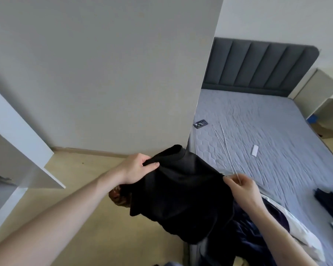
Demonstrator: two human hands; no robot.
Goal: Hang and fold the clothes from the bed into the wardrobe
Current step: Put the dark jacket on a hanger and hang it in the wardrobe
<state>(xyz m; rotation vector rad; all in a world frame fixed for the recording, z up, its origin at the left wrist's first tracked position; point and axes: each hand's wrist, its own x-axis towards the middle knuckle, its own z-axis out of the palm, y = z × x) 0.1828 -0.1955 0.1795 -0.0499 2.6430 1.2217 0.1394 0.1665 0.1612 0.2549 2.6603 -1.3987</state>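
- While the black garment is held up over the bed's near left edge, its top hem is stretched between both hands.
- Left hand fingers are curled round the far-left corner.
- Right hand fingers are pinched on the right corner; the wardrobe shelf lies left, nearer the left hand.

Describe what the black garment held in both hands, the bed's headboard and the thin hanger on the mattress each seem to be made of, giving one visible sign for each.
Black garment: soft matte knit or woven cloth; it drapes and folds limply. Dark grey padded headboard: fabric upholstery, probably; matte, with vertical stitched channels. Thin pale hanger: likely metal wire; very slim, light-catching lines, though blurred.
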